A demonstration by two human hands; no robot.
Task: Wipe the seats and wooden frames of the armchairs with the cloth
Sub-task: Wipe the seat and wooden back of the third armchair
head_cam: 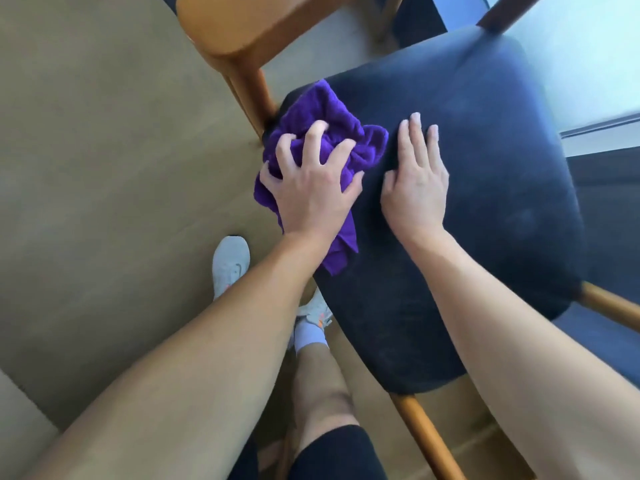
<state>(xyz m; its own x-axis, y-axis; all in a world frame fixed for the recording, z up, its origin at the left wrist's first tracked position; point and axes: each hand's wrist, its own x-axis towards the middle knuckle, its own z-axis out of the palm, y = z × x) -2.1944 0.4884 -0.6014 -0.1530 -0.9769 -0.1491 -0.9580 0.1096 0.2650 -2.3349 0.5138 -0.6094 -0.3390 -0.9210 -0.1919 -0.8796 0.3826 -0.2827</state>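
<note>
So the purple cloth [329, 123] is bunched up at the left edge of the dark seat [485, 168], and the left hand [311, 188] is clawed into it, fingers dug in and gripping. The right hand [415, 188] lies flat on the cushion just beside it, fingers straight, holding nothing, which should help steady the chair. My take: flatten the cloth for more contact, sweep overlapping passes toward the far right, then do the wooden leg [426, 441] and the tan armchair [242, 26] at far left.

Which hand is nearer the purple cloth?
Left. The left hand grips the bunched purple cloth; the right hand lies flat on the dark seat, just beside the cloth.
</note>
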